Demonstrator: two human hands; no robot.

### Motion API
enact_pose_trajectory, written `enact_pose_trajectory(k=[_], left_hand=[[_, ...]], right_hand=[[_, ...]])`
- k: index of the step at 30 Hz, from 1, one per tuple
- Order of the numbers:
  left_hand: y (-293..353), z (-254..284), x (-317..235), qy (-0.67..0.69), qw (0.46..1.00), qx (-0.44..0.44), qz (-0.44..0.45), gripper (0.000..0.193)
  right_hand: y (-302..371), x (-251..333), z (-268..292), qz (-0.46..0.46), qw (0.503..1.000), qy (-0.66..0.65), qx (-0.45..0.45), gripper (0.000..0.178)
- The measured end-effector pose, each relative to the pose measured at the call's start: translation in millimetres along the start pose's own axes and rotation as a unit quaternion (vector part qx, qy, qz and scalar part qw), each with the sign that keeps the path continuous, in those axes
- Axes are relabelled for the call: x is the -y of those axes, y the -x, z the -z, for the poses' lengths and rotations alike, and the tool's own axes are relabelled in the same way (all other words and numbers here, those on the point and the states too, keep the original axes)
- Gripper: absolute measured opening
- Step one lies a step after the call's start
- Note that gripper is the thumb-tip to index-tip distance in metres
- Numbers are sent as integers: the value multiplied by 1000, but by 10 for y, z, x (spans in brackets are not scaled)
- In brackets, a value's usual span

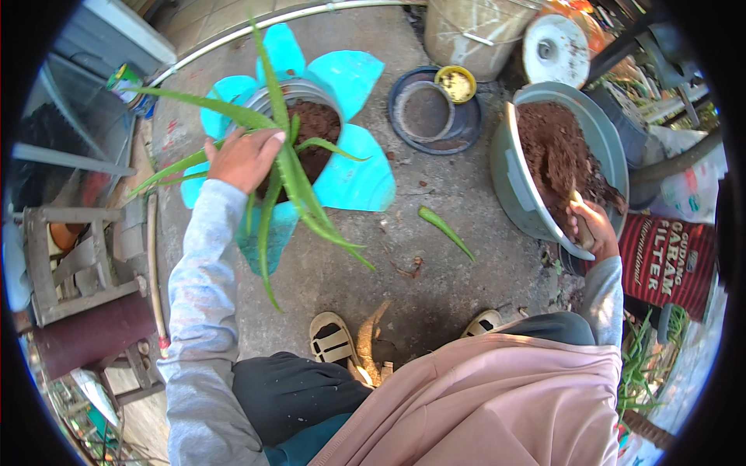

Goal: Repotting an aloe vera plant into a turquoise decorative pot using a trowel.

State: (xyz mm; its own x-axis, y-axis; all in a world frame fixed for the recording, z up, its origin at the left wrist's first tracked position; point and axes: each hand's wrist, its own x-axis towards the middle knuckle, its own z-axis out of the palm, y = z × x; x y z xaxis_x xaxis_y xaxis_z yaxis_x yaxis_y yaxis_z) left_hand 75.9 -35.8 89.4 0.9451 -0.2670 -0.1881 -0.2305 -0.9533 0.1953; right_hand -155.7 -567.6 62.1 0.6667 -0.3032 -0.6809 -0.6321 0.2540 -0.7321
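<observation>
An aloe vera plant (289, 167) with long, spiky green leaves stands over a pot (281, 87) ringed by turquoise petal-shaped flaps. Brown soil (317, 120) fills the pot around it. My left hand (245, 159) is closed round the leaves near the plant's base. To the right, my right hand (594, 227) reaches over the near rim of a grey-green tub (509, 182) of brown soil. Its fingers grip a pale-handled tool (575, 197), whose working end is hidden in the soil. Between pot and tub, a cut aloe leaf (446, 231) lies on the concrete.
Beyond the leaf, a dark round tray (468, 133) holds a shallow dish and a small yellow cup (455, 84). A stained bucket (475, 35) stands behind it. A wooden chair (78, 264) is at left, near a stick (158, 272); a red sack (670, 260) sits right.
</observation>
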Motion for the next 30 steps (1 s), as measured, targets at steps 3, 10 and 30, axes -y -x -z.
enact_pose_trajectory(k=[3,10,30], left_hand=[[-6,-16,104,-3,1000,1,0,45],[17,-79,182,-10,1000,-14,25,44],[154,51,156,-1,1000,14,21,47]], right_hand=[[69,119,-147,92,995,17,-37,12],[101,195,-147,144,987,51,-53,14],[822,1256,-2415,155,960,126,195,27]])
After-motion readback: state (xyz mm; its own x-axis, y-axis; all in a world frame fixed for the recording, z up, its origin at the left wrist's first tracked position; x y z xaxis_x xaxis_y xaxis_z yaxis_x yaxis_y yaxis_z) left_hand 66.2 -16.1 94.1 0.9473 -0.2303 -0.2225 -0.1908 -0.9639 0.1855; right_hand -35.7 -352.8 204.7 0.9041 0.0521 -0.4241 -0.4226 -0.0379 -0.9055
